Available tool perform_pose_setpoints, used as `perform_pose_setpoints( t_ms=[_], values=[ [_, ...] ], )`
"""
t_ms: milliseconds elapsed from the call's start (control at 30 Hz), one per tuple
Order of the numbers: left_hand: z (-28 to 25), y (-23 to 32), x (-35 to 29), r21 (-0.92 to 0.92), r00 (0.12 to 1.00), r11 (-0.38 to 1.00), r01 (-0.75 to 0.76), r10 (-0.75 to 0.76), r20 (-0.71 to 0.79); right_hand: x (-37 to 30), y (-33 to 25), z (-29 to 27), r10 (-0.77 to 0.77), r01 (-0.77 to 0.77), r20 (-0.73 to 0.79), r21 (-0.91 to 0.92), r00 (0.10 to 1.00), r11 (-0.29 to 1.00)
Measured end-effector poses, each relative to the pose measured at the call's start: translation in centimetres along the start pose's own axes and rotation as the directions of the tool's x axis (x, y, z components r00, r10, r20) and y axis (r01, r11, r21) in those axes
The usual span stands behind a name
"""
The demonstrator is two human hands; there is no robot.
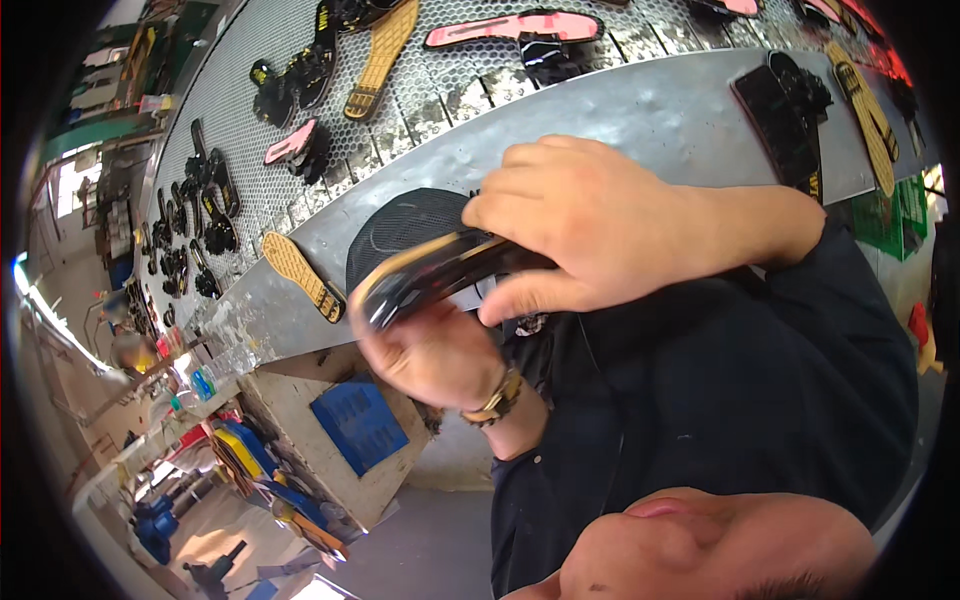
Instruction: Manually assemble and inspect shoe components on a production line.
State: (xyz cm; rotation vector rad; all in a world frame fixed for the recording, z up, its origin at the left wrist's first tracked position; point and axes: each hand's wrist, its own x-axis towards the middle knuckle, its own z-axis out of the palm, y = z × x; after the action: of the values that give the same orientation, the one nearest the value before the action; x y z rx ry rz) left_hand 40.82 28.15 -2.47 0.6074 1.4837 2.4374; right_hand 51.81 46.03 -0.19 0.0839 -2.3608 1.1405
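Note:
A black, glossy shoe piece with a tan edge [430,270], apparently a sandal sole, is held between my two hands in front of my dark shirt. My left hand [430,350], with a gold-coloured watch on its wrist, is curled round its left end from below and is slightly blurred. From above, my right hand [590,220] grips the other end, its thumb on the near side. The right fingers hide part of the piece. Just behind it is a rounded black mesh thing [410,225]. A tan sole [300,275] lies to the left on the metal ledge.
Beyond the metal ledge [640,105] runs a mesh conveyor belt [460,95] carrying black sandals [210,190] and a pink-insoled sandal [510,28]. More black sandals [785,115] lie at the ledge's right. A green crate [890,220] stands at far right, a blue sheet [360,425] lower left.

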Motion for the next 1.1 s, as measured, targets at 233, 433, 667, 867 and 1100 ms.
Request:
perform_pose_setpoints(
  t_ms=[233,433,667,867,1100],
  values=[
    [-2.6,1.4,2.0,-0.401,0.897,0.911,-0.096,0.254,0.362,-1.9,0.5,0.5,-0.196,0.142,-0.181,-0.273,0.964,0.951],
    [-1.9,0.3,2.0,-0.369,0.934,0.928,-0.061,0.183,0.307,-2.3,1.7,0.5,-0.199,0.158,-0.202,-0.201,0.959,0.967],
    [3.0,-3.6,-1.5,0.375,0.953,0.916,0.143,-0.229,0.197,-2.4,6.7,2.0,0.584,-0.518,0.252,0.782,0.772,0.347],
    [1.9,-4.6,0.7,0.693,0.993,0.721,-0.025,-0.062,0.100,-1.5,7.8,4.6,0.600,-0.480,0.246,0.835,0.761,0.267],
    [-1.8,-5.3,7.1,0.711,0.953,0.692,0.123,-0.283,0.110,4.2,9.6,6.3,0.721,-0.646,0.248,0.680,0.647,0.346]
  ],
)
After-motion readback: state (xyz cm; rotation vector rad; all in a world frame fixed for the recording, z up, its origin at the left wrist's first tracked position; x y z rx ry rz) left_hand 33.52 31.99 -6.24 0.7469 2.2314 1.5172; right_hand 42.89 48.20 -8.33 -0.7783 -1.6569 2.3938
